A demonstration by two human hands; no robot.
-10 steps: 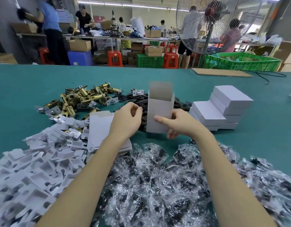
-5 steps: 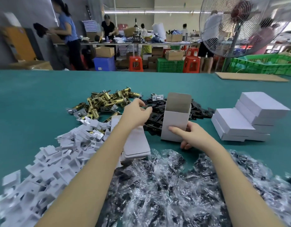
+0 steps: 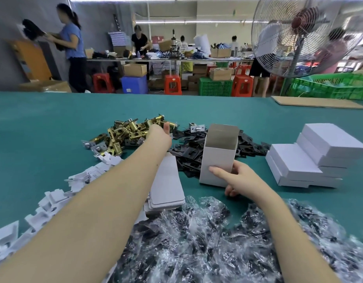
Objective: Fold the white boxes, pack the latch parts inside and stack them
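A teal work surface (image 3: pixel 43 123) in a busy workshop. Near its middle a white box (image 3: pixel 217 158) stands upright, long axis vertical, top flap raised, mouth open upward; nothing shows inside. The right hand (image 3: pixel 237 177) grasps its lower right side, thumb across the front. The left hand (image 3: pixel 159 132) reaches over a heap of brass latch parts (image 3: pixel 127 133); its fingers are hidden, so its grip cannot be told. Black plates (image 3: pixel 188 152) lie behind the box, closed white boxes (image 3: pixel 311 158) are stacked right, flat blanks (image 3: pixel 168 188) left, bagged parts (image 3: pixel 197 242) nearest.
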